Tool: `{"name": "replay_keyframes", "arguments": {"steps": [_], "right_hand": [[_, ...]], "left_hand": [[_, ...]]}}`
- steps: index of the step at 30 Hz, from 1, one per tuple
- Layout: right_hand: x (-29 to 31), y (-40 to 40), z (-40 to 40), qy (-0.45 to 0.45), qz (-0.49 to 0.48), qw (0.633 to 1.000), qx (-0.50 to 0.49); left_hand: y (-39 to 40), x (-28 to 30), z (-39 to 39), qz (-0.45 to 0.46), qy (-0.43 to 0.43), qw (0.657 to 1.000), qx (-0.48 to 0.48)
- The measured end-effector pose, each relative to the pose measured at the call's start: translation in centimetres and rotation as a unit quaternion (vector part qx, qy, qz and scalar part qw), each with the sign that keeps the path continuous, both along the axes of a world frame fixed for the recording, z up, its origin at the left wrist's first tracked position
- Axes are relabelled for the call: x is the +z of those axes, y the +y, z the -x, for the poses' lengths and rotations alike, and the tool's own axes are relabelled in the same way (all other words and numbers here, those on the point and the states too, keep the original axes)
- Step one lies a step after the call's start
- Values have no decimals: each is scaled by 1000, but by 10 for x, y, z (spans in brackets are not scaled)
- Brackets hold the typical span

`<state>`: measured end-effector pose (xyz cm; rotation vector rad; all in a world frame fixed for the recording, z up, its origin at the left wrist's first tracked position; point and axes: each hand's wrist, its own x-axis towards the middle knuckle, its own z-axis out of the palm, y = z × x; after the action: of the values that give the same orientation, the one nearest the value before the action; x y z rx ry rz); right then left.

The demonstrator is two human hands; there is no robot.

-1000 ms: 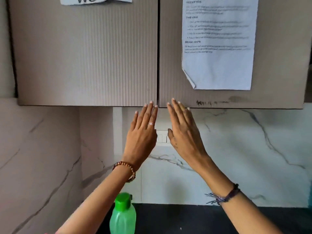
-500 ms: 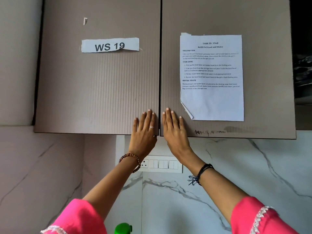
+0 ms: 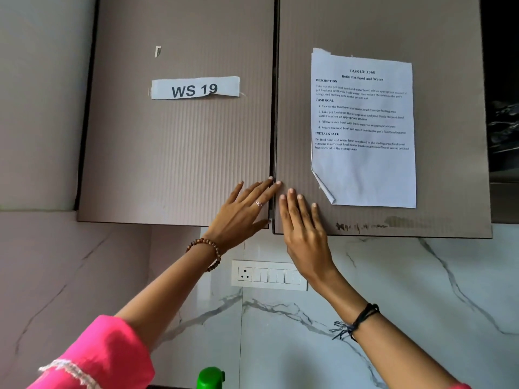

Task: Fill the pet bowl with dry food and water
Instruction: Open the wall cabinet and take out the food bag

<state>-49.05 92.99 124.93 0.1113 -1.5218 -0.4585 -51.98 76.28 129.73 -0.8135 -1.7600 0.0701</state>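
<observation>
My left hand (image 3: 241,213) lies flat against the lower right corner of the left cabinet door (image 3: 174,153), fingers spread and reaching the gap between the doors. My right hand (image 3: 304,228) presses flat on the lower left corner of the right cabinet door (image 3: 295,108). Both doors are closed and neither hand holds anything. Only the green cap of a bottle (image 3: 210,378) shows at the bottom edge. No pet bowl or food is in view.
A paper label reading WS 19 (image 3: 195,88) sticks to the left door, a printed task sheet (image 3: 362,127) to the right one. A switch and socket plate (image 3: 268,275) sits on the marble wall (image 3: 407,290) under the cabinet.
My view has tilted upward. Both hands rose from below the cabinet's lower edge onto the door corners, and the left hand has angled toward the gap between the doors.
</observation>
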Motion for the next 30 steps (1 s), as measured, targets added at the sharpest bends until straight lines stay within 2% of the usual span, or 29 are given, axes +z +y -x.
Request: {"name": "replay_keyframes", "arguments": {"steps": [3, 5, 6, 8, 10, 12, 15, 20, 26, 28, 30], "right_hand": [[-3, 2, -15, 27, -2, 999, 44], [-6, 2, -25, 44, -4, 996, 76], [-7, 3, -31, 50, -3, 995, 91], [-8, 5, -44, 57, 3, 992, 112], [-11, 5, -58, 66, 10, 990, 123], [-13, 5, -74, 82, 18, 987, 135], [-17, 9, -90, 86, 37, 982, 162], [-24, 11, -124, 111, 58, 976, 181], [-30, 13, -161, 173, 84, 970, 151], [-38, 15, -173, 198, 58, 970, 127], [-50, 19, -182, 192, -11, 977, 92]], "left_hand": [[5, -3, -16, -39, -36, 996, -75], [13, -6, -29, -93, -108, 975, -168], [18, -7, -36, -123, -156, 954, -223], [30, -9, -54, -187, -246, 887, -343], [40, -10, -73, -258, -291, 808, -442], [46, -8, -91, -307, -321, 744, -499], [52, -4, -112, -324, -342, 693, -547], [53, -2, -132, -275, -364, 664, -593], [64, 2, -156, -191, -401, 621, -646], [71, 3, -163, -175, -399, 624, -649], [78, 5, -169, -163, -394, 632, -647]]}}
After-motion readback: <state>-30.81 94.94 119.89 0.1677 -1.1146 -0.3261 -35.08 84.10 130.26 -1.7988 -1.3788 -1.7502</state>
